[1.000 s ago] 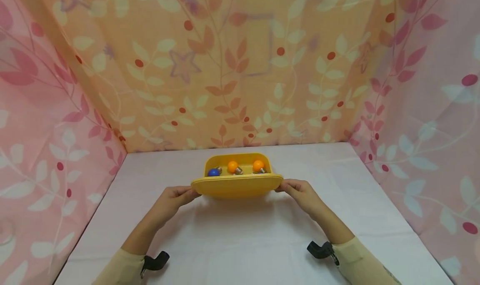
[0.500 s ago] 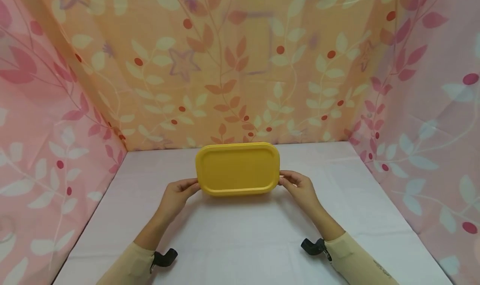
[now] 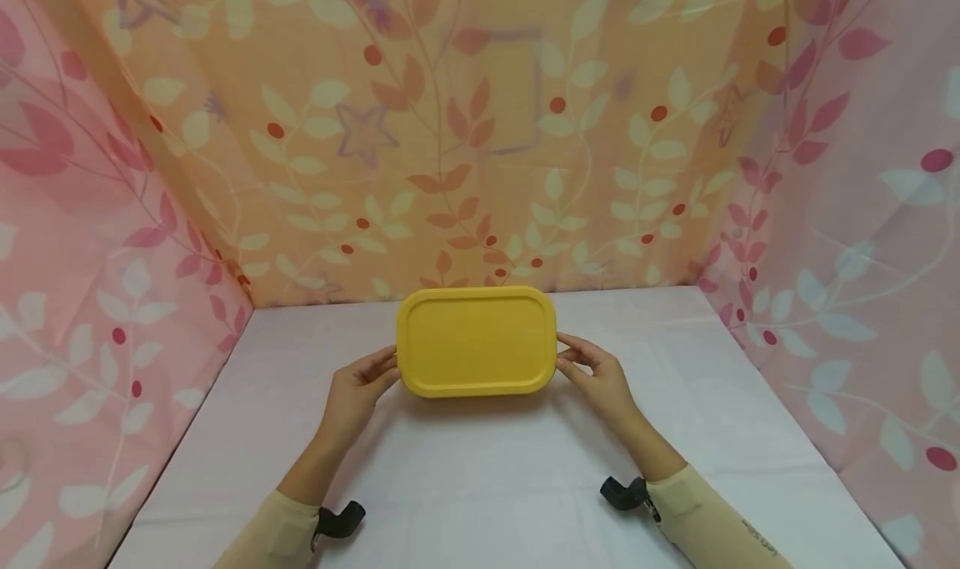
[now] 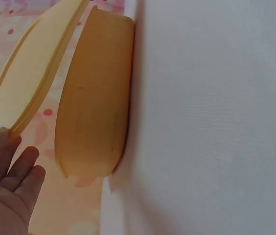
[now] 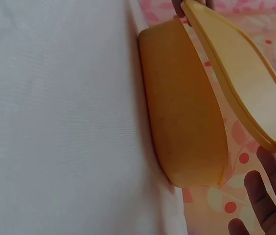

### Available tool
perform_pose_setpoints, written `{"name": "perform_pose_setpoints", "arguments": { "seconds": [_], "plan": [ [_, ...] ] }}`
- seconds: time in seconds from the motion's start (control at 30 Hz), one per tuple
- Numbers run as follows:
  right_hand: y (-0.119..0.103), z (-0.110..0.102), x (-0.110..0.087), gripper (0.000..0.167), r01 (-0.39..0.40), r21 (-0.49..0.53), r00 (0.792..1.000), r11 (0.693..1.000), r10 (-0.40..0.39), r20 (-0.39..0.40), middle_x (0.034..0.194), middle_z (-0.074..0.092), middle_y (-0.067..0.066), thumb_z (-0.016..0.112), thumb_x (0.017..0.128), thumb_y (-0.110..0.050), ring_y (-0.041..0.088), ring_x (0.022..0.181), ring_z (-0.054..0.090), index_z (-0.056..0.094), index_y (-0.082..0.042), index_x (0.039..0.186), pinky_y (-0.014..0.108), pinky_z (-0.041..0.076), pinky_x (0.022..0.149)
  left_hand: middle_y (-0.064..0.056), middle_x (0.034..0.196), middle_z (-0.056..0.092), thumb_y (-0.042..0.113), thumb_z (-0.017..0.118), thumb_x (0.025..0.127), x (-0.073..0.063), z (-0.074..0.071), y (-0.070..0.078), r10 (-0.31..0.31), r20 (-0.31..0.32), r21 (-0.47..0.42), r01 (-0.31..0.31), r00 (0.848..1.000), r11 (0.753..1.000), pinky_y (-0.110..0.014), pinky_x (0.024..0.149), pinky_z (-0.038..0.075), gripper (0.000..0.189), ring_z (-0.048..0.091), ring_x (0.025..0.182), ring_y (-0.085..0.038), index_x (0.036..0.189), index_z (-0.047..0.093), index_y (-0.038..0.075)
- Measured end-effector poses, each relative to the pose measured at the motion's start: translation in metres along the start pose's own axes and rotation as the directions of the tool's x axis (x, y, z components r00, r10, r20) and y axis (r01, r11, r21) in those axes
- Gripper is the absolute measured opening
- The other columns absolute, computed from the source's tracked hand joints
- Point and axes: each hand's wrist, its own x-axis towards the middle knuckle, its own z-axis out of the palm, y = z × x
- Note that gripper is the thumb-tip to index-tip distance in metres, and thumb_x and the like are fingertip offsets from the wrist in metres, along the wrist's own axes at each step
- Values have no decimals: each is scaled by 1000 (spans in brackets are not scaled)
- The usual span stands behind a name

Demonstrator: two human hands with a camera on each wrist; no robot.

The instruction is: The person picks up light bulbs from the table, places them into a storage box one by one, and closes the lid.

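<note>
A yellow rectangular lid (image 3: 476,341) with rounded corners hangs over its yellow box (image 4: 96,98). Both wrist views show a gap between the two. My left hand (image 3: 356,388) pinches the lid's left end between thumb and forefinger, the other fingers spread loosely below. At the opposite end, my right hand (image 3: 600,380) pinches the lid's edge in the same way. The box (image 5: 184,107) stands on the white table, touched by neither hand. From the head view the lid hides the box and whatever lies inside it.
White cloth covers the table (image 3: 480,486). Behind it rises an orange patterned curtain (image 3: 465,136), with pink patterned curtains at the left (image 3: 90,302) and right (image 3: 862,302). A black mount (image 3: 341,520) is strapped to each wrist.
The lid has tilted from nearly edge-on to a flatter pose over the box, covering the orange and blue bulbs seen earlier. Both hands have moved slightly up with it.
</note>
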Motion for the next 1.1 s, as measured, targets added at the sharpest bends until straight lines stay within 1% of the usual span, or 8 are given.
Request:
{"name": "perform_pose_setpoints", "arguments": {
  "seconds": [0.07,0.13,0.3,0.43,0.57,0.73,0.9,1.1],
  "plan": [
    [-1,-1,2,44,15,-10,1000,1000,-14,9,99,76,18,71,96,-4,23,103,70,61,2,138,57,53,100,-16,132,69,13,76,94,1,0,1,3,8,1,-3,1000,1000,-20,94,56,49,69,116,-8,140,62,4],
    [6,-1,6,47,16,-10,1000,1000,-16,13,101,76,18,71,96,-4,27,105,70,59,1,141,56,53,101,-12,136,67,15,76,95,3,0,2,-3,21,14,3,1000,1000,-19,95,56,51,66,121,-10,143,61,9],
    [30,-3,16,49,-23,-20,999,1000,23,35,108,76,14,71,98,-11,34,114,66,58,-6,145,42,56,99,-6,143,63,18,76,94,6,-4,4,-29,76,40,26,997,999,-20,97,55,54,59,132,-19,145,59,15],
    [35,-8,18,54,-52,-9,994,999,53,98,113,75,9,73,97,-17,30,119,63,57,-15,148,50,52,106,-6,150,57,16,79,92,6,-8,5,-40,139,35,35,990,999,-22,100,53,62,52,139,-23,149,55,13],
    [36,-13,20,62,-49,-12,984,999,51,170,118,73,3,77,94,-19,26,121,62,53,-22,151,58,43,114,-4,155,51,17,80,90,7,-13,5,-35,191,77,21,981,997,-29,107,49,68,47,144,-23,152,52,16],
    [35,-18,23,69,-22,-18,976,1000,26,217,122,71,1,80,91,-20,25,122,60,50,-25,153,61,37,117,0,153,53,20,82,89,10,-17,4,-19,199,141,-9,980,990,-34,112,43,69,45,145,-21,152,52,20],
    [37,-18,21,68,-36,-15,974,999,39,225,126,69,0,81,90,-22,26,126,58,52,-27,152,63,35,118,-2,153,53,24,83,88,8,-18,-1,-10,209,157,-23,978,987,-48,117,37,71,42,148,-23,151,53,18],
    [46,-16,20,68,-1,10,972,1000,-2,235,153,51,2,81,90,-20,31,142,45,53,-22,151,68,33,116,0,158,47,25,83,88,10,-20,-5,-9,222,174,-31,975,984,-54,117,37,70,38,150,-31,152,52,22]
  ]
}}
